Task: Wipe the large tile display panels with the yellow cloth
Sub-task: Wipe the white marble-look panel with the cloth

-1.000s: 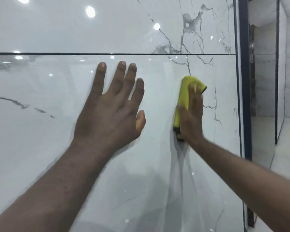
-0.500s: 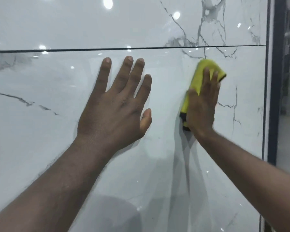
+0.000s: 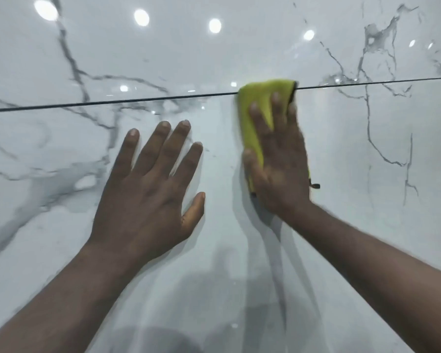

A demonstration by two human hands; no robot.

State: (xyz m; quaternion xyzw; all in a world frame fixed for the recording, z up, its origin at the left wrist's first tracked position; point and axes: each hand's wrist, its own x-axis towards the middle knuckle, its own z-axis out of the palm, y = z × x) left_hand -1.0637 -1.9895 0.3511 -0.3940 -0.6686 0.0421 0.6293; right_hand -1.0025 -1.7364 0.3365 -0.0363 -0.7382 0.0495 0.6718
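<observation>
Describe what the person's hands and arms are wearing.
Nothing. The left hand and right hand are bare, with no gloves, rings, watch or bracelet. The forearms are bare as well, and no sleeve is in view.

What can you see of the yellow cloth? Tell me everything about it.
The yellow cloth is a folded yellow-green pad with a soft microfibre look, dark trim at its upper right corner and a small dark tag sticking out lower right. It lies flat against the glossy marble-look tile panel, its top edge overlapping the dark seam between panels. The right hand presses it with straight fingers, covering its lower part. The left hand lies apart, to its left.
</observation>
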